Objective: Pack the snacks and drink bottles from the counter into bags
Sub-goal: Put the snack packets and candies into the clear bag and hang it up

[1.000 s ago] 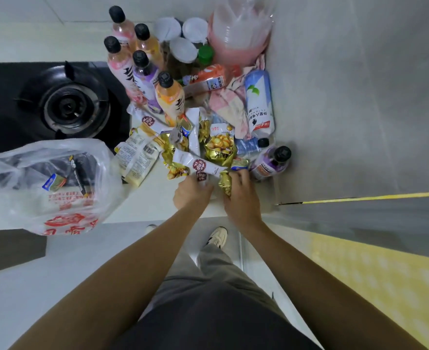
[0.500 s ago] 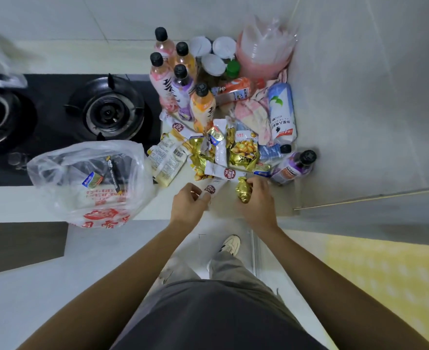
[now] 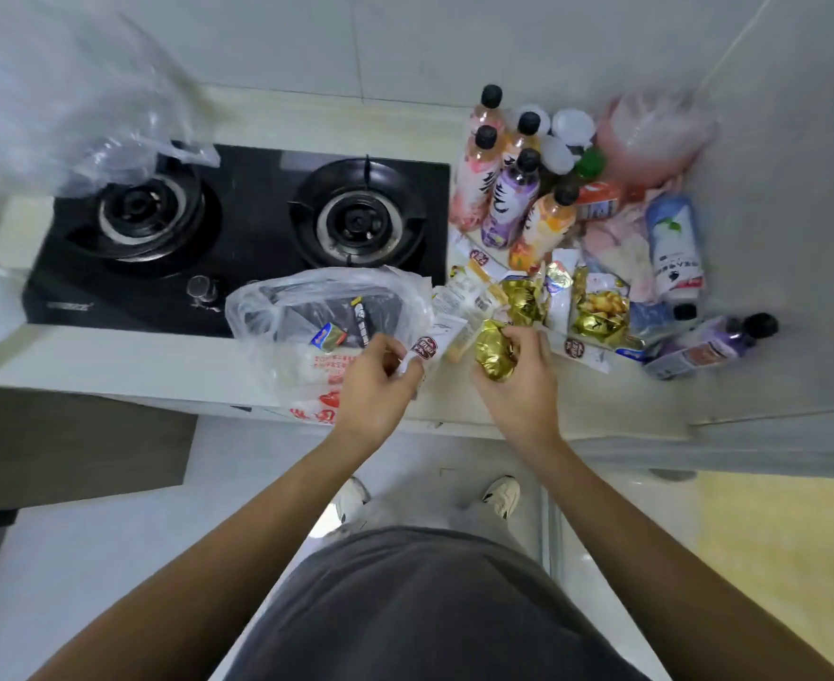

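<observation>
My left hand (image 3: 378, 385) grips a white snack packet with a red logo (image 3: 427, 347) at the right edge of a clear plastic bag (image 3: 326, 317) that holds a few small packets. My right hand (image 3: 520, 380) holds a crumpled gold snack packet (image 3: 493, 351) just right of it. A heap of gold and white snack packets (image 3: 596, 307) lies on the counter beyond my hands. Upright drink bottles with black caps (image 3: 508, 199) stand behind the heap, and a purple bottle (image 3: 709, 344) lies on its side at the right.
A black two-burner gas hob (image 3: 238, 223) fills the counter's left part, with another clear bag (image 3: 75, 120) blurred above its left burner. A pink bag (image 3: 650, 135) sits in the back corner by the wall. The counter edge (image 3: 577, 425) runs just below my hands.
Both hands lifted their packets off the heap and moved left toward the clear bag. The view swung left, showing the whole hob.
</observation>
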